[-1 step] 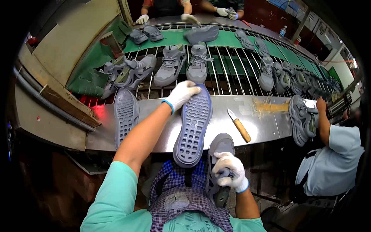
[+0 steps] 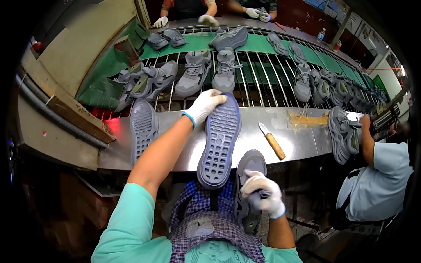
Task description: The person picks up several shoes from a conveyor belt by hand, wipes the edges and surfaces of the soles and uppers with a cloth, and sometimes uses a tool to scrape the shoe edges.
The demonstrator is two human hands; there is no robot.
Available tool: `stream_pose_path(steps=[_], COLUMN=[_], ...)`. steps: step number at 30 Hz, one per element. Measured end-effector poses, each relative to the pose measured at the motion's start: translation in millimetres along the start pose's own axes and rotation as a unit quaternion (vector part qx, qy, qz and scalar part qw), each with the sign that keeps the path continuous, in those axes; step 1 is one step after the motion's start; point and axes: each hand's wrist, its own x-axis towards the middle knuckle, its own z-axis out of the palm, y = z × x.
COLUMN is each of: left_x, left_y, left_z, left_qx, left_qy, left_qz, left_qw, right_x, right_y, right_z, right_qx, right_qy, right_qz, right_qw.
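My left hand (image 2: 204,107), in a white glove with a blue cuff, grips the upper end of a grey shoe sole (image 2: 221,136). Its tread, with square pockets, faces me, and its lower end hangs over the bench edge at my apron. In my lap a grey sneaker (image 2: 252,160) stands toe upward, right of the sole. My gloved right hand (image 2: 263,193) is curled around its lace area; which part sits between the fingers is partly hidden. Another grey sole (image 2: 144,127) leans against the bench edge, left of my left forearm.
A wooden-handled knife (image 2: 273,144) lies on the metal bench (image 2: 188,151). Beyond it, grey sneakers (image 2: 193,74) stand on a roller conveyor (image 2: 263,79) with green belting. A co-worker's arm (image 2: 367,138) reaches a sneaker (image 2: 342,136) at right; gloved co-workers' hands (image 2: 208,19) are across.
My right hand has shifted slightly up and right at the sneaker. Across the conveyor, a co-worker's gloved hand has drawn back to the left, and the grey shoe there has tilted.
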Motion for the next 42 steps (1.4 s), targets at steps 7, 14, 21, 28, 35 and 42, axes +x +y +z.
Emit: stream_pose_path(steps=[7,14,21,28,35,42], left_x=[-75.6,-143.6,-207.8,-219.6,-219.0,-212.1], left_y=[20.3,32.0,-33.5,-18.5,-11.1,-7.9], left_z=[-17.3,10.7,59.8,58.7,46.7,42.5], left_qx=[-0.142,-0.040,-0.004,0.000,0.030,0.066], left_qy=[-0.130,-0.042,-0.108,-0.150,-0.167,-0.171], left_qz=[0.084,0.147,0.226,0.182,0.155,0.174], left_qw=[0.978,0.987,0.968,0.972,0.973,0.968], right_x=[-87.2,-120.4,-108.7,-117.1,-92.0,-82.1], right_y=[70.9,67.6,42.6,31.1,19.3,18.7], right_z=[4.0,18.7,36.8,54.2,60.1,54.5], right_qx=[0.178,0.476,0.360,0.325,0.326,0.281], right_qy=[0.385,0.274,0.200,0.193,0.182,0.135], right_qz=[0.274,0.335,0.385,0.398,0.391,0.379], right_qw=[0.863,0.765,0.826,0.836,0.841,0.871])
